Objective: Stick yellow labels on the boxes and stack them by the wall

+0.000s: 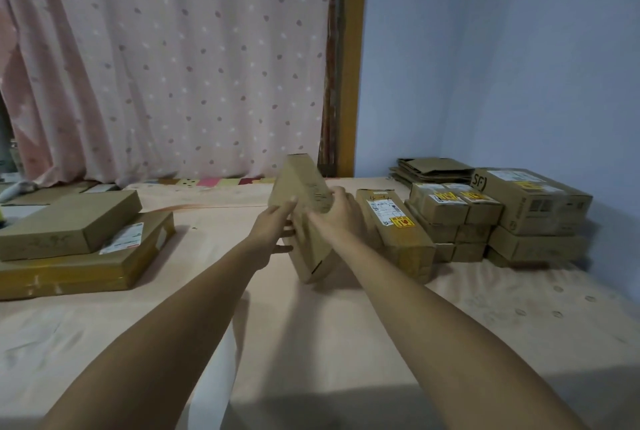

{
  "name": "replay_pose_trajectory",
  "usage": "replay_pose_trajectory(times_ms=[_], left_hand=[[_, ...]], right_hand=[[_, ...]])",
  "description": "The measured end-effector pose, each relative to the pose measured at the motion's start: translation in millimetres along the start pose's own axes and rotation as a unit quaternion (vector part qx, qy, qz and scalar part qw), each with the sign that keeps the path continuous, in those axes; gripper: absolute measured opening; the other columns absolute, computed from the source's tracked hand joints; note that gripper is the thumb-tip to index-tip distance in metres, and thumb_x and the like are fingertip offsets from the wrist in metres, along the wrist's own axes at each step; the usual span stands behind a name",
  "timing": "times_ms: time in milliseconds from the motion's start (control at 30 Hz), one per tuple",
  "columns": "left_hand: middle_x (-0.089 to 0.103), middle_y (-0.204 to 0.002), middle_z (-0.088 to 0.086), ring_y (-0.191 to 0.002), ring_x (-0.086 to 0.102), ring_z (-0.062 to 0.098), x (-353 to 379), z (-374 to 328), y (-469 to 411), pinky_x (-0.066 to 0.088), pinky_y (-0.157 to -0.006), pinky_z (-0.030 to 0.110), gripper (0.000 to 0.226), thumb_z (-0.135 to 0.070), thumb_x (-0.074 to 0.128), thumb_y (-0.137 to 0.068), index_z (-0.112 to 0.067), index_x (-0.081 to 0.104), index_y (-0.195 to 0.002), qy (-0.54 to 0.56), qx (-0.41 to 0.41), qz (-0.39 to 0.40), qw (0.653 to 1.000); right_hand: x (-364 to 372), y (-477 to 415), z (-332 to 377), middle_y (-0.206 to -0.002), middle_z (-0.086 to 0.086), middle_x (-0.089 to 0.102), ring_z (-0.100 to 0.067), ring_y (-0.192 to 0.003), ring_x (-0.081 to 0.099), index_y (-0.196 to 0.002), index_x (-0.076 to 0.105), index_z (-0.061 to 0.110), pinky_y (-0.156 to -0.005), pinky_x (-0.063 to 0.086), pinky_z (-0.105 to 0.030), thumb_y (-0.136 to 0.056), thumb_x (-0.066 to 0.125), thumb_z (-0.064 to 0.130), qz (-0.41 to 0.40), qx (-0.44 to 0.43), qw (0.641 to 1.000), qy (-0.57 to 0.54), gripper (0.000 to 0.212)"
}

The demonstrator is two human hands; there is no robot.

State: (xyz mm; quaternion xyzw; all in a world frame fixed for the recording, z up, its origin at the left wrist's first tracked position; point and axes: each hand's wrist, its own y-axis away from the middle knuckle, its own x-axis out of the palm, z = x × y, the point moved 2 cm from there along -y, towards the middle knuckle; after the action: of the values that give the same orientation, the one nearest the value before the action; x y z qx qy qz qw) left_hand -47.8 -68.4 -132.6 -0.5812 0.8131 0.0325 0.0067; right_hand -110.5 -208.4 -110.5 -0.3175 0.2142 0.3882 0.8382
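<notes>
Fingers round box over peach sheet

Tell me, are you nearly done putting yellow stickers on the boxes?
About partway. Done: the stack by the blue wall shows yellow labels on several boxes. In hand: the left hand and right hand hold a tilted box with no yellow label showing. Left: two flat boxes on the left show none either.

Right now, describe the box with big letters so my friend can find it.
Find the blue wall on the right. Boxes are stacked by it; take the far right stack's top box. Only it has black letters SF on its end.
</notes>
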Motion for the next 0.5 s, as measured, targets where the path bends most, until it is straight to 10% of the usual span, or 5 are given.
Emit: replay_pose_trajectory(times_ms=[100,367,500], left_hand=[[0.074,-0.113,0.009,-0.106,0.069,0.031,3.8,-8.6,-3.7,0.055,-0.094,0.05,0.081,-0.083,0.067,-0.069,-0.021,0.069,-0.121,0.045,-0.028,0.042,0.998],[0.075,-0.094,0.018,-0.084,0.074,0.038,-15.7,13.5,3.1,0.061,-0.068,0.042,0.049,-0.04,0.085,-0.073,-0.004,0.068,-0.101,-0.015,-0.049,-0.038,0.998],[0.075,-0.099,0.021,-0.083,0.074,0.038,-21.9,17.4,2.1,0.06,-0.073,0.044,0.046,-0.033,0.083,-0.076,-0.001,0.068,-0.105,0.075,-0.043,-0.063,0.994]], right_hand=[[4.2,2.8,18.4,-0.125,0.004,0.069,-0.02,-0.114,0.062,-0.13,0.063,0.026,-0.095,0.05,-0.037,-0.095,0.056,0.054,0.084,-0.043,0.994,-0.063,0.046],[10.3,-5.7,-18.1,-0.088,0.009,0.076,-0.015,-0.083,0.073,-0.092,0.07,0.027,-0.088,0.06,-0.041,-0.094,0.051,0.024,0.092,0.083,0.979,-0.164,0.019],[3.1,-0.3,-42.1,-0.126,-0.001,0.062,-0.026,-0.114,0.059,-0.132,0.057,0.021,-0.085,0.047,-0.031,-0.097,0.056,0.037,0.074,0.141,0.987,0.0,0.038]])
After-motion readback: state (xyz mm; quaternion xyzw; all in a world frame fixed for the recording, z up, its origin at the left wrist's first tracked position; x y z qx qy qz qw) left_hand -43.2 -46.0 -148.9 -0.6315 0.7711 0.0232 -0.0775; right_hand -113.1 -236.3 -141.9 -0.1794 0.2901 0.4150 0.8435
